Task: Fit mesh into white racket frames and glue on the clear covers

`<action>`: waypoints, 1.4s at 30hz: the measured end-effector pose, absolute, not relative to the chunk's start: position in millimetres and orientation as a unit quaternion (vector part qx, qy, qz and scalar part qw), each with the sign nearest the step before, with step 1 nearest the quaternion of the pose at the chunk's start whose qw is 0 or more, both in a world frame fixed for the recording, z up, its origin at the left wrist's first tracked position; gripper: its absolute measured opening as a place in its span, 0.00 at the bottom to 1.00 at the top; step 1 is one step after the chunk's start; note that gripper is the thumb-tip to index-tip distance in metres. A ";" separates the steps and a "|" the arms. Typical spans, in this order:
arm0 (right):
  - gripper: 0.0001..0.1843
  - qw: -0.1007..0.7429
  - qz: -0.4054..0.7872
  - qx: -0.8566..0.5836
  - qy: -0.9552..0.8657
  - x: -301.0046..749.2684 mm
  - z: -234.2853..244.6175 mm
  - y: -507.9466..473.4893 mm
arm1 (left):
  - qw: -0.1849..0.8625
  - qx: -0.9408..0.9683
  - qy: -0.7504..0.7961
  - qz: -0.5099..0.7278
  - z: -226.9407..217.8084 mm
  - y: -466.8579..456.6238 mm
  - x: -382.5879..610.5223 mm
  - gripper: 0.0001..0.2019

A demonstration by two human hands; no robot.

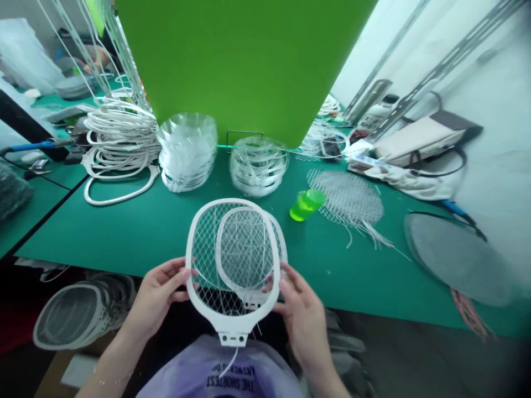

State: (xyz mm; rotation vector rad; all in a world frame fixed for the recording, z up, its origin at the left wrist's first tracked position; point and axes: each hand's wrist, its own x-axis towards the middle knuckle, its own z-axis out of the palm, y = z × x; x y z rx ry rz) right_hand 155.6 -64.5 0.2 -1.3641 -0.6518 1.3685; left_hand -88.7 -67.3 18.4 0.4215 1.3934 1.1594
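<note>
In the head view, the left hand [160, 288] and right hand [305, 309] grip opposite sides of a white mesh swatter head [238, 257] above the near edge of a green tabletop [136, 229]; a lime-green panel [249, 61] stands behind, a pale wall [493, 105] at right.

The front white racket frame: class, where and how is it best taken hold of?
Probably by the side rims of the front white racket frame, pinched front to back, coming from left and right: they form a slim, solid border around the mesh, while the white strand hangs from the bottom tab.
</note>
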 end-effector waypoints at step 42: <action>0.24 0.159 0.076 -0.694 -0.698 200.8 -36.6 15.3 | 0.248 0.621 0.686 0.288 -18.1 -29.6 -40.9 0.18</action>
